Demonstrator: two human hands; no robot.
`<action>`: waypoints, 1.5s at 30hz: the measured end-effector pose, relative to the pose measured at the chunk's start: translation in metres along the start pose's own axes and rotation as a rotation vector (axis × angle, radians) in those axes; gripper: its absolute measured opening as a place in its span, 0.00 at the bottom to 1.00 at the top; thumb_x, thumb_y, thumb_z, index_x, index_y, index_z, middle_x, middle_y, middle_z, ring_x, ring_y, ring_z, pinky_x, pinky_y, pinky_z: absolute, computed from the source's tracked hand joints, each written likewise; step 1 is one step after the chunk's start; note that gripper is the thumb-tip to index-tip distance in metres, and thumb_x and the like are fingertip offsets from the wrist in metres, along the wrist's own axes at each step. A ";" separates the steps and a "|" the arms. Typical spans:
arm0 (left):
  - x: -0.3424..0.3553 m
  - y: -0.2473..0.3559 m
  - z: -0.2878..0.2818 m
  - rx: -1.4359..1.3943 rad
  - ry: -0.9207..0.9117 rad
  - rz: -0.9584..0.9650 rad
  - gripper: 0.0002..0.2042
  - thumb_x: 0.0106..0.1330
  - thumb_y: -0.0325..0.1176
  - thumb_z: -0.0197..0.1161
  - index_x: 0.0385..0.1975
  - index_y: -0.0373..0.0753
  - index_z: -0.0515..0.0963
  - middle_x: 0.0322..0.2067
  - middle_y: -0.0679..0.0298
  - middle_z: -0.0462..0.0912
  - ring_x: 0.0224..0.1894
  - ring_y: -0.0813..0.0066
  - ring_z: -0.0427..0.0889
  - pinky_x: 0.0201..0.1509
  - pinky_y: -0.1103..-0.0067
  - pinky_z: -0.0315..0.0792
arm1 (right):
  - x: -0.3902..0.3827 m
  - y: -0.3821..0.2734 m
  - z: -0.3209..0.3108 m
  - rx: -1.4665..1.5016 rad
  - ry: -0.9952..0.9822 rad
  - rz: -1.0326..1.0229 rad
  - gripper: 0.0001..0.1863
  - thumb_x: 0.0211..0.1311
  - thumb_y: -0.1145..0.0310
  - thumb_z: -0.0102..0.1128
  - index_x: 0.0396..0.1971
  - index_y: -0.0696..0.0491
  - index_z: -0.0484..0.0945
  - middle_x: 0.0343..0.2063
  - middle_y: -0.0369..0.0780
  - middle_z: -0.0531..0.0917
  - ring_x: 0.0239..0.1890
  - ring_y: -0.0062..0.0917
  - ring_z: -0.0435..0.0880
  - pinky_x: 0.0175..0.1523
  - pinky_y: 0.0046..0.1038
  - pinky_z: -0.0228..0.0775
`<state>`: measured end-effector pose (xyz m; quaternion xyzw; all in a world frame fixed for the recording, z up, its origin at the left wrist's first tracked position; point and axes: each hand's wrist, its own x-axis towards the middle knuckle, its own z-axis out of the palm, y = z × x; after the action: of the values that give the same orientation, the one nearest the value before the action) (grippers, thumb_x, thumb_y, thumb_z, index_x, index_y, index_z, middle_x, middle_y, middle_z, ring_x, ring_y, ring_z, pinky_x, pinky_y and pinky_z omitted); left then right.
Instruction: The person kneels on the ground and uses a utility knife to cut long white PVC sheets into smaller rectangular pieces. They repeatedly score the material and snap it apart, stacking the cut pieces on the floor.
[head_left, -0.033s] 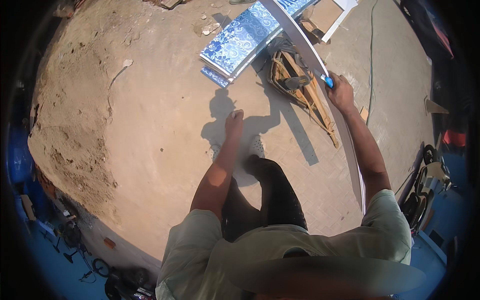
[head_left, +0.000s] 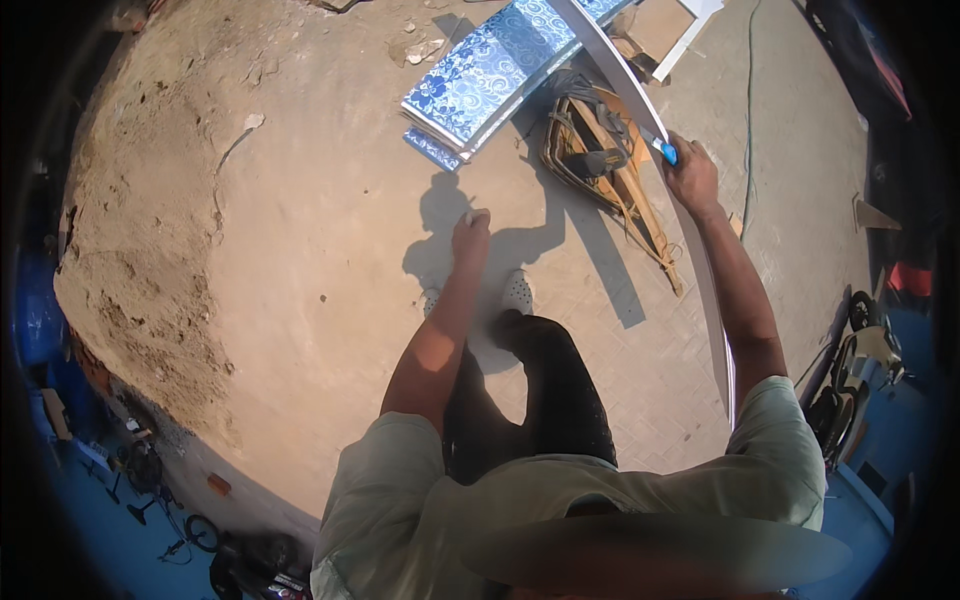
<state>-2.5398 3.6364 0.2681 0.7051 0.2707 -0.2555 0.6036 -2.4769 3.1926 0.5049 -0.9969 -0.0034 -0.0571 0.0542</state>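
Observation:
My right hand (head_left: 692, 175) is closed at the edge of a long, thin white panel (head_left: 622, 82), which runs from the top of the view down past my right forearm. A small blue object (head_left: 668, 153) pokes out at its fingertips; its kind I cannot make out. My left hand (head_left: 471, 240) is held out in front of me with fingers curled in, away from the panel. Whether anything small is pinched in it does not show. Ahead lies a stack of blue-and-white floral-patterned panels (head_left: 490, 72) on the ground.
A wooden-framed bag (head_left: 590, 140) with tools and cords lies beside the stack. Cardboard and white boards (head_left: 660, 35) rest at the far right. Rough sandy soil (head_left: 140, 290) spreads along the left. A motorbike (head_left: 860, 350) stands right; a bicycle (head_left: 165, 510) is at lower left.
Both hands have risen slightly in view, and the right one has shifted a little to the right together with the white panel. The grips look the same.

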 end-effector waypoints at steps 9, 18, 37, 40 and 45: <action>0.321 0.034 0.011 -0.154 0.422 0.219 0.51 0.79 0.66 0.67 0.83 0.22 0.64 0.77 0.34 0.74 0.77 0.38 0.78 0.79 0.56 0.75 | 0.041 0.082 0.304 -0.308 0.085 0.070 0.26 0.81 0.65 0.62 0.76 0.43 0.80 0.60 0.40 0.94 0.56 0.42 0.91 0.57 0.44 0.89; 0.375 -0.027 -0.009 -0.674 -0.045 0.398 0.39 0.83 0.52 0.65 0.83 0.32 0.62 0.78 0.43 0.71 0.75 0.45 0.80 0.62 0.43 0.87 | -0.017 0.059 0.436 -0.228 0.132 0.065 0.32 0.78 0.60 0.71 0.79 0.41 0.76 0.71 0.38 0.86 0.64 0.42 0.89 0.62 0.46 0.89; 0.469 -0.120 -0.072 -0.286 0.280 0.107 0.28 0.75 0.36 0.66 0.72 0.31 0.76 0.67 0.38 0.85 0.68 0.39 0.88 0.72 0.59 0.83 | 0.039 -0.285 0.414 0.387 -0.071 0.110 0.25 0.85 0.59 0.67 0.74 0.51 0.77 0.56 0.59 0.91 0.62 0.56 0.93 0.67 0.50 0.82; 0.456 -0.091 -0.056 -0.267 0.355 -0.044 0.33 0.74 0.36 0.66 0.78 0.32 0.68 0.77 0.38 0.75 0.75 0.37 0.81 0.77 0.53 0.77 | 0.072 -0.307 0.433 0.395 0.062 0.094 0.31 0.82 0.52 0.71 0.76 0.50 0.77 0.59 0.56 0.90 0.62 0.52 0.92 0.65 0.49 0.83; 0.428 -0.039 -0.066 0.219 0.910 0.646 0.30 0.78 0.45 0.68 0.74 0.34 0.76 0.79 0.43 0.71 0.72 0.41 0.81 0.77 0.49 0.74 | 0.129 -0.324 0.477 0.096 0.018 -0.028 0.41 0.74 0.40 0.76 0.79 0.46 0.79 0.55 0.48 0.88 0.54 0.47 0.93 0.57 0.48 0.87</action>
<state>-2.2555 3.7381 -0.0443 0.8496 0.2459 0.2451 0.3970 -2.2984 3.5668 0.0838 -0.9925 -0.0197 -0.0666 0.1010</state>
